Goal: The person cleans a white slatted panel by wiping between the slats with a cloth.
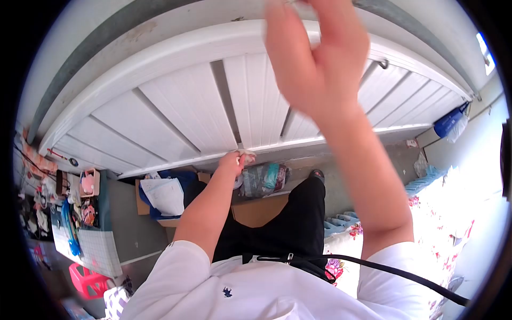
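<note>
My left hand is closed around a pale, crumpled cloth. It is at the lower edge of a white slatted panel, which spans the view in front of me. My right hand is raised high in front of the panel's upper part. Motion blurs it, and the top of the picture cuts off its fingers, so I cannot make out whether it holds anything. A clear plastic bag with dark and teal contents lies just below my left hand.
Papers lie on a blue item in a cardboard box. A cluttered table and a pink stool stand at the left. Floral bedding is on the right. A black cord crosses my waist. A blue bag hangs far right.
</note>
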`<act>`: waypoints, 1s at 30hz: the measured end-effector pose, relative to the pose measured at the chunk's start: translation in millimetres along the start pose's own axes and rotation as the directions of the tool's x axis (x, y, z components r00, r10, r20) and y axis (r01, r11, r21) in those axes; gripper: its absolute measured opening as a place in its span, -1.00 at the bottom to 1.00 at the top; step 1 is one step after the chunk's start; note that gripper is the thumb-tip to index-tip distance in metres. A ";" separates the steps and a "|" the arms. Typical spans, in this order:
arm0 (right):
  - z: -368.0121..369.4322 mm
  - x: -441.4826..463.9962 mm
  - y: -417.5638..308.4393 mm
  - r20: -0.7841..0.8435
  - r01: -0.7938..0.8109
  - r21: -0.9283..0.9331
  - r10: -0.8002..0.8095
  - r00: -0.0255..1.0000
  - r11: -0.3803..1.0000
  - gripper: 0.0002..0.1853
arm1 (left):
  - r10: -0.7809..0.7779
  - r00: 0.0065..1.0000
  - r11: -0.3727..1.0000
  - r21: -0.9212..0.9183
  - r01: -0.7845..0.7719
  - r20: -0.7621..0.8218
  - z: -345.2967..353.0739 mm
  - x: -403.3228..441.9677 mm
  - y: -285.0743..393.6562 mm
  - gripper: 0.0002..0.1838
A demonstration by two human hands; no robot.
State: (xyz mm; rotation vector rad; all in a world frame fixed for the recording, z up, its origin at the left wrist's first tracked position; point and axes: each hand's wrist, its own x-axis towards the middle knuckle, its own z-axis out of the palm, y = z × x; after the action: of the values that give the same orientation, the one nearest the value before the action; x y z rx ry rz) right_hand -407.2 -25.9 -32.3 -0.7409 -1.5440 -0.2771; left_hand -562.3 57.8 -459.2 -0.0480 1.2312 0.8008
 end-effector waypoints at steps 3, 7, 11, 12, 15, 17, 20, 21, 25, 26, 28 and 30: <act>-35.7 -95.8 -5.3 0.164 -0.388 0.052 0.375 0.912 0.920 -0.82 | -0.054 0.993 0.998 -0.004 0.055 0.102 -11.4 6.5 -4.2 -0.80; -48.9 -266.1 27.0 0.489 -0.973 -0.198 0.848 -0.202 -0.118 -0.56 | 0.056 0.955 0.985 0.140 -0.100 0.291 13.4 -63.1 -27.9 -0.83; -51.2 -341.9 36.4 0.399 -0.874 0.302 0.883 -0.247 -0.381 -0.29 | 0.091 0.890 0.925 0.294 -0.243 0.447 21.8 -97.7 -44.3 -0.81; -52.9 -347.3 40.1 0.448 -0.819 0.371 0.857 -0.256 -0.438 -0.29 | 0.106 0.870 0.843 0.422 -0.335 0.481 20.8 -101.5 -48.4 -0.81; -46.3 -365.3 43.3 0.589 -0.814 0.372 0.792 -0.163 -0.445 -0.33 | 0.073 0.808 0.489 0.685 -0.540 0.584 23.5 -117.4 -60.9 -0.79; -47.0 -373.4 45.8 0.586 -0.873 0.278 0.791 -0.177 -0.401 -0.48 | -0.009 0.784 0.240 0.762 -0.601 0.621 25.5 -129.1 -71.4 -0.76; -50.3 -377.1 58.7 0.465 -0.935 0.194 0.867 -0.177 -0.295 -0.67 | 0.005 0.773 0.240 0.750 -0.617 0.634 24.5 -148.5 -74.2 -0.58; -50.8 -378.7 67.8 0.405 -0.951 0.172 0.898 -0.170 -0.258 -0.73 | 0.053 0.760 0.287 0.719 -0.633 0.648 21.2 -158.7 -75.1 -0.54; -78.7 -408.6 160.9 -0.265 -0.995 0.065 0.960 -0.095 -0.080 -0.63 | 0.117 0.837 0.335 0.772 -0.540 0.535 -11.5 -181.7 -42.7 -0.47; -93.9 -425.6 197.5 -0.412 -0.997 -0.080 0.911 0.029 -0.005 -0.66 | 0.100 0.851 0.376 0.773 -0.512 0.515 -33.4 -179.5 -28.1 -0.49; -89.9 -424.9 227.4 -0.517 -0.972 -0.234 0.846 0.134 0.012 -0.69 | 0.133 0.876 0.418 0.775 -0.474 0.464 -75.9 -185.5 -0.7 -0.52; -77.8 -400.8 224.4 -0.493 -0.968 -0.241 0.868 0.066 -0.063 -0.69 | 0.247 0.896 0.427 0.789 -0.442 0.368 -113.9 -201.1 23.8 -0.57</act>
State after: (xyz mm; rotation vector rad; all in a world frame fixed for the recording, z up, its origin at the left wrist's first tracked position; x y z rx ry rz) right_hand -230.1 -15.5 -463.1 -2.0451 -0.3549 0.3418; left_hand -689.5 -79.3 -321.3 1.1521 1.3441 0.4221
